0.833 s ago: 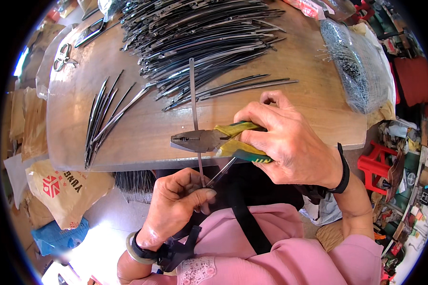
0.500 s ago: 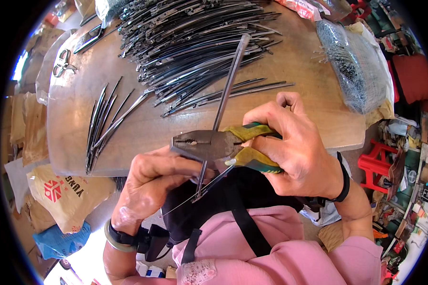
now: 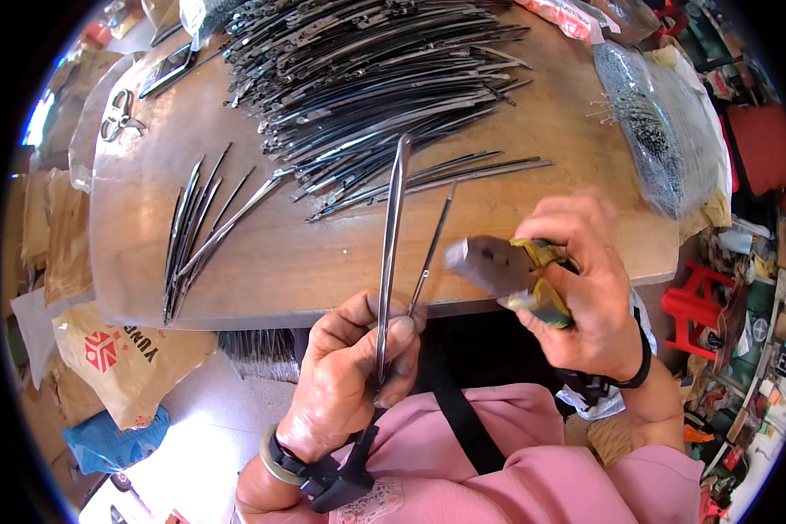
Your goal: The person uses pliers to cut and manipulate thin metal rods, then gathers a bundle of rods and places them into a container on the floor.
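Pinched between the thumb and fingers of my left hand (image 3: 358, 367) is a long, thin, shiny metal strip (image 3: 392, 236), standing upright in front of the table edge. A second, thinner dark rod (image 3: 433, 244) with a small hole also sticks up from that hand, leaning right. My right hand (image 3: 592, 288) is wrapped round the yellow-and-green handles of combination pliers (image 3: 496, 265). The plier jaws are blurred and apart from the strip. Whether they are closed I cannot tell. The lower ends of the strip and rod are mostly hidden by my left fingers.
A large heap of dark metal strips (image 3: 367, 79) covers the far middle of the wooden table (image 3: 323, 262). A smaller bunch (image 3: 192, 231) lies at left, near scissors (image 3: 120, 117) and a phone (image 3: 168, 70). A clear bag of thin wires (image 3: 646, 131) rests at right.
The pliers have come off the metal strip and moved right with my right hand. My left hand has shifted right and down, still gripping the strip; the thin rod now points upward.
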`<state>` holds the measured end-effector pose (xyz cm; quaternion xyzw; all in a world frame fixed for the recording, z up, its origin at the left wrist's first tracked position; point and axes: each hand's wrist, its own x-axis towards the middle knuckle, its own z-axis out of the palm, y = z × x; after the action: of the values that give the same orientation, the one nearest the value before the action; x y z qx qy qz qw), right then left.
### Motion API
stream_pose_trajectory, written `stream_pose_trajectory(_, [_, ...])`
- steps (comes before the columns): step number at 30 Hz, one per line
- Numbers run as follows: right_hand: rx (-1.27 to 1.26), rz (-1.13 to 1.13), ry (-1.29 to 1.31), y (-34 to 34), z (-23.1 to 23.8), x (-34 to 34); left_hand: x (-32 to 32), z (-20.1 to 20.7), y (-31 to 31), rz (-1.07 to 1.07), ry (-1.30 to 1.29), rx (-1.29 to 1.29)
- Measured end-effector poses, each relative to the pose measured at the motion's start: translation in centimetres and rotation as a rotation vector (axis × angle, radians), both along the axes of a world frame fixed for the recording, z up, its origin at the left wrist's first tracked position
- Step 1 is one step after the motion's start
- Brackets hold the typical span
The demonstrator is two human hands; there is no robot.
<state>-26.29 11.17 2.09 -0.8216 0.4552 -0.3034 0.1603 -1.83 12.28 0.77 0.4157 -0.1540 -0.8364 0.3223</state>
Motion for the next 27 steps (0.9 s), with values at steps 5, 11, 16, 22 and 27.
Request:
stream_pose_trajectory(5, [0.387,0.099,-0.133,2.2,-0.1,0.1,-0.3,0.7,0.9,0.100,-0.170,-0.256])
stream_pose_trajectory(11, [0.418,0.234,-0.096,2.2,-0.3,0.3,-0.5,1.1,0.7,0.120,-0.326,-0.394])
stream_pose_trajectory(16, [0.242,0.291,0.147,2.2,-0.7,0.9,0.5,0.4,0.2,0.124,-0.404,-0.367])
stream_pose_trajectory(22, [0.245,0.292,-0.034,-1.5,-0.9,1.9,1.5,0.8,-3.1,0.165,-0.428,-0.421])
stream_pose_trajectory(27, [0.057,-0.015,0.163,-3.4,1.8,-5.1,10.1,1.0,-2.7,0.195,-1.005,-0.634])
